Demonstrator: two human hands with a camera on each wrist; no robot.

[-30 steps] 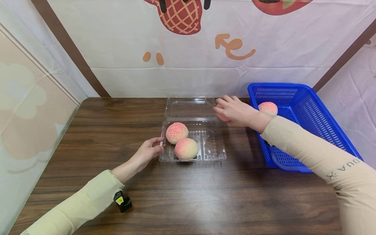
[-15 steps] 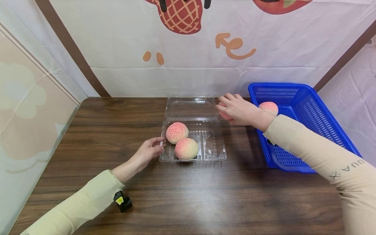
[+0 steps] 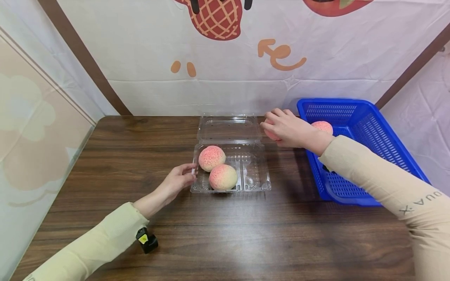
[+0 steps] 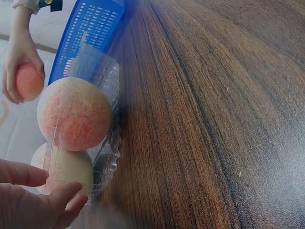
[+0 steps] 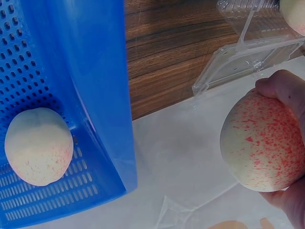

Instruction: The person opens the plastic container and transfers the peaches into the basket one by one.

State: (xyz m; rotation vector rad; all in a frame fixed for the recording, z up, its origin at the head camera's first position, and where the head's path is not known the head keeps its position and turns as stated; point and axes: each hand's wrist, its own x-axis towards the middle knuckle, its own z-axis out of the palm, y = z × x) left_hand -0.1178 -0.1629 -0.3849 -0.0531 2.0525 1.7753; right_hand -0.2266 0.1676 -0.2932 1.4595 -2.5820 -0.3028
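peach (image 5: pixel 255 143) clamped between thumb and fingers of the right hand (image 3: pixel 291 130), raised between the clear box (image 3: pixel 254 168) and the blue basket (image 3: pixel 383 136). left hand (image 3: pixel 175 182): thumb and fingers slightly apart, touching the box's left rim. box lid (image 3: pixel 228 129) open; two peaches (image 3: pixel 223 177) in left half. basket holds another peach (image 3: pixel 322 126). both containers on the worktop (image 3: pixel 246 238).

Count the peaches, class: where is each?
4: two peaches in the clear box, one in the right hand, one in the blue basket; the sleeve may hide more.
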